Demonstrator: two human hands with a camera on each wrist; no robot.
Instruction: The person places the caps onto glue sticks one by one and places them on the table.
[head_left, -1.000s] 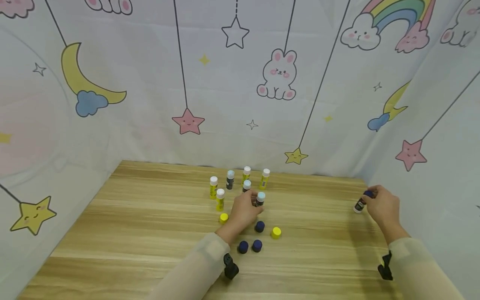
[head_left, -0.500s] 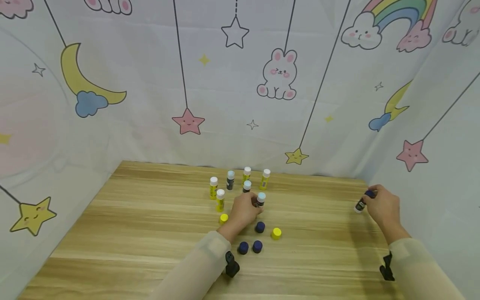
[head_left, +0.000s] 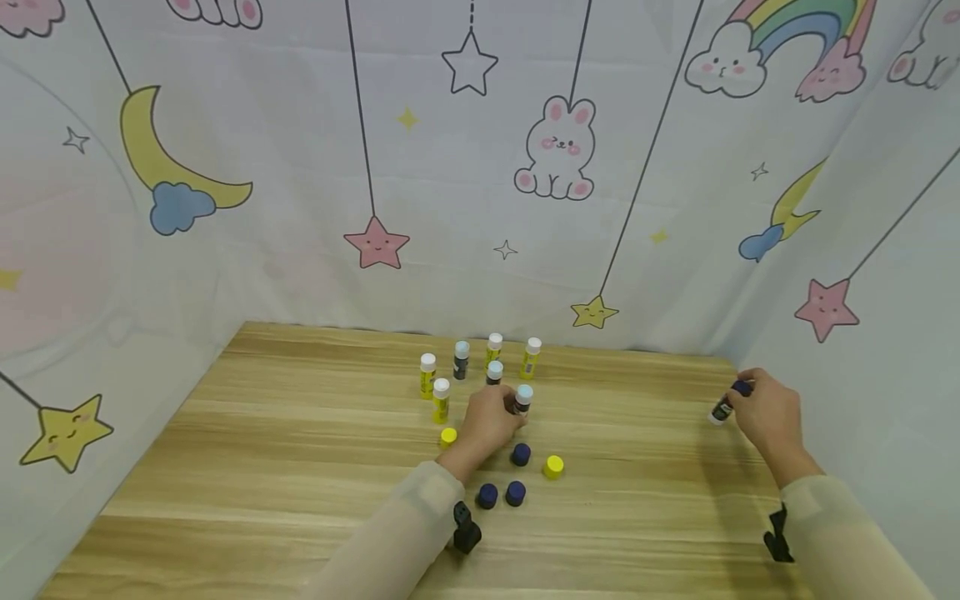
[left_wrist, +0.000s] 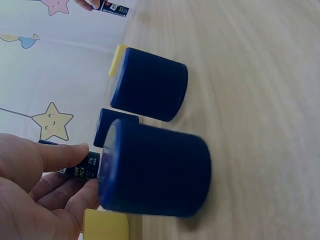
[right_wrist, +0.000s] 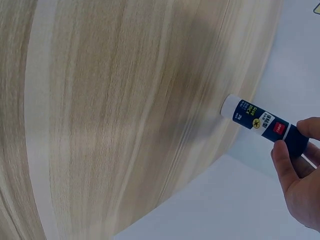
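With curled fingers, my left hand (head_left: 486,418) grips a dark, uncapped glue stick (head_left: 523,400) that stands upright with a pale top. The left wrist view shows thumb and fingers around its label (left_wrist: 88,166). Far to the right, my right hand (head_left: 770,418) pinches a second glue stick (right_wrist: 260,120) by its dark blue cap (right_wrist: 296,141). That stick is tilted, white base lower; whether the base touches the table I cannot tell. Blue caps (head_left: 515,493) and yellow caps (head_left: 553,467) lie in front of and beside my left hand.
Behind my left hand stand several uncapped glue sticks, yellow ones (head_left: 441,405) and dark ones (head_left: 461,363). The wooden table (head_left: 300,467) ends at a hanging printed cloth (head_left: 300,275) at the back, with cloth on both sides too.
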